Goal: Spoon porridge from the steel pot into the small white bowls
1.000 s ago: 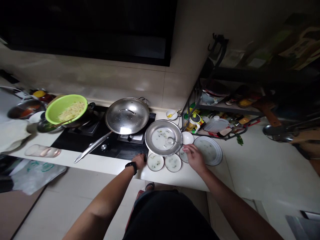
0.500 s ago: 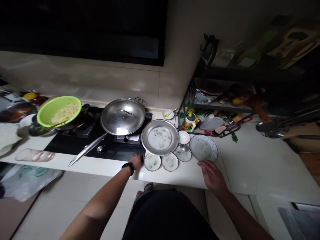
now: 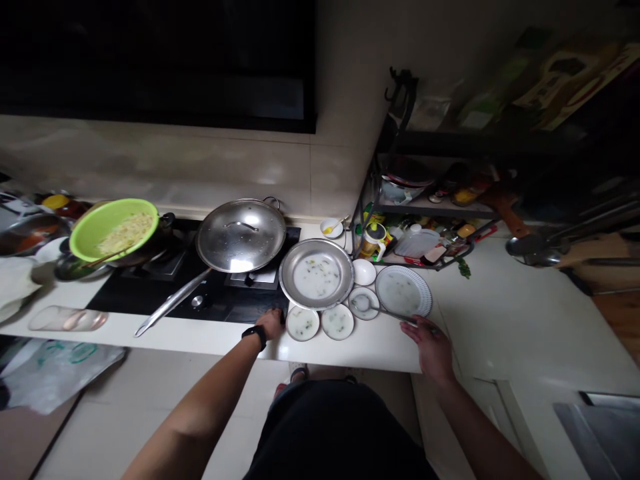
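My right hand is closed round the handle of a long-handled metal spoon, at the right of the dishes. The spoon's head is over a small plate of whitish liquid. My left hand rests on the front edge of the black cooktop, fingers lying forward and holding nothing. Close to it are a small plate and another small plate, both with pale liquid and green bits. Behind them stands a wide metal basin with similar liquid. A ridged-rim plate also holds some.
A lidded wok sits on the cooktop, its long handle reaching over the front edge. Leftward are a green bowl of pale shreds and a glass lying down. A black rack with jars stands back right.
My right hand has gripped the spoon's handle. The spoon's head has shifted slightly left and its handle now points right. My left hand stays on the cooktop edge; the view has shifted slightly.
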A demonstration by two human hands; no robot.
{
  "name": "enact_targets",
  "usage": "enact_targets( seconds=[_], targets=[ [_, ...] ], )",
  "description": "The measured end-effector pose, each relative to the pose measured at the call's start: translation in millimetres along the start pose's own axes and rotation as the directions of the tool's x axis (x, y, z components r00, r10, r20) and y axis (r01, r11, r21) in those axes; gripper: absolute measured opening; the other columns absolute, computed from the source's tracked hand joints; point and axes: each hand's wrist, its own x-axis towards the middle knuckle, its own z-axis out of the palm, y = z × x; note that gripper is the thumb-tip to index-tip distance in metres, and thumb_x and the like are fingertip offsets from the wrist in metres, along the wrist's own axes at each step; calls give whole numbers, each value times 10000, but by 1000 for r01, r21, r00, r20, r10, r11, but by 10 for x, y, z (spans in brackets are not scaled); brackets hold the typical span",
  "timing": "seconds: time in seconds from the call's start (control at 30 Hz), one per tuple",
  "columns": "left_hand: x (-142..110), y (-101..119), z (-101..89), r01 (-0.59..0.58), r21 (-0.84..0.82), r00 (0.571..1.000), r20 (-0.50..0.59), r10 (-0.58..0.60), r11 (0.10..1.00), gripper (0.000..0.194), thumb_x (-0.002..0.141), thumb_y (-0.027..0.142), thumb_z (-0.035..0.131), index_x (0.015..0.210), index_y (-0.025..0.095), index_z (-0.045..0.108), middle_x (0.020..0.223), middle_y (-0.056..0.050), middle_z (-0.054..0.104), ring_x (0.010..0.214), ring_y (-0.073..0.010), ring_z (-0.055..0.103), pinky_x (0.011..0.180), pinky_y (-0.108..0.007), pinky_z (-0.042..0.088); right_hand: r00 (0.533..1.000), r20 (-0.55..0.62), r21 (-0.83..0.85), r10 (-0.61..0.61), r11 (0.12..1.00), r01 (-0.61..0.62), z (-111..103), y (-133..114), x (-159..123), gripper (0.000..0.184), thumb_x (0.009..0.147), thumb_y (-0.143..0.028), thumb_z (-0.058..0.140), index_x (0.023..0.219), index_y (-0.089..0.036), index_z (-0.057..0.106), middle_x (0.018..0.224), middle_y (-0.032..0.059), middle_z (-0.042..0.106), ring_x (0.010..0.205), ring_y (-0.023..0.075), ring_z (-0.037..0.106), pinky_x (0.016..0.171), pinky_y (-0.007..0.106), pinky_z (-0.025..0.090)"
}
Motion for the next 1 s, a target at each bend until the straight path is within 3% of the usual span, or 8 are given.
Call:
enact_targets(
  seconds=[0.23, 0.4, 0.57, 0.73, 0.8, 0.87, 0.93, 1.0],
  targets=[
    [-12, 11, 0, -3, -12, 1000, -8, 3, 1000, 325, 823, 350, 654, 1072, 145, 695, 1156, -184, 729, 1089, -307, 699, 924, -350, 516, 1000, -14, 56, 11, 998, -11, -43, -112, 23, 504, 611, -526, 907, 855, -150, 678, 780, 54, 752, 682, 264, 773, 764, 469, 665],
    [-7, 3, 4, 2, -5, 1000, -6, -2, 1000, 379, 823, 386, 659, 1110, 140, 680, 1192, -188, 715, 1109, -315, 690, 937, -356, 514, 1000, 7, 93, -23, 995, 22, 112, -331, 42, 487, 598, -519, 922, 819, -167, 670, 748, 47, 743, 680, 278, 774, 749, 475, 666],
    [-5, -10, 20, -15, -15, 1000, -7, 14, 1000, 360, 836, 388, 631, 1098, 146, 678, 1176, -192, 715, 1105, -309, 689, 943, -368, 511, 996, 74, 91, -42, 995, 35, 504, -489, 108, 465, 630, -499, 906, 855, -159, 681, 790, 59, 754, 694, 262, 775, 764, 452, 654],
    [-5, -13, 33, -5, -21, 1000, -10, 5, 1000, 375, 833, 376, 632, 1122, 141, 670, 1206, -200, 703, 1129, -317, 676, 952, -372, 506, 981, 185, -58, -51, 996, 62, 1033, -289, 243, 444, 748, -559, 790, 918, -166, 676, 687, 61, 741, 702, 264, 766, 763, 451, 639],
    [-4, -15, 35, -11, -23, 1000, -11, 11, 1000, 386, 829, 373, 639, 1133, 138, 665, 1209, -201, 700, 1136, -316, 672, 961, -373, 502, 952, 272, -171, -140, 967, 190, 1187, -176, 251, 420, 843, -576, 683, 953, -170, 680, 706, 70, 742, 706, 257, 758, 759, 443, 634],
    [-2, -19, 35, -15, -23, 1000, -13, 14, 1000, 397, 819, 363, 649, 1143, 134, 661, 1213, -203, 696, 1136, -317, 671, 962, -372, 499, 837, 451, -278, -310, 842, 462, 1270, -95, 216, 357, 933, -514, 573, 975, -183, 702, 841, 101, 758, 805, 258, 754, 815, 439, 620],
    [0, -23, 34, -15, -29, 1000, -12, 14, 999, 399, 814, 361, 655, 1140, 130, 662, 1212, -206, 694, 1131, -318, 672, 953, -368, 500, 591, 692, -296, -414, 585, 755, 1284, -56, 150, 284, 977, -371, 507, 1020, -201, 730, 1027, 126, 746, 967, 264, 728, 910, 430, 590],
    [-1, -23, 29, -14, -45, 1000, -10, 14, 999, 391, 816, 375, 656, 1124, 133, 666, 1206, -205, 695, 1117, -315, 678, 936, -361, 504, 329, 875, -221, -355, 312, 924, 1242, -56, 75, 290, 961, -222, 486, 1107, -214, 736, 1151, 130, 714, 1050, 262, 697, 950, 409, 574]
  ],
)
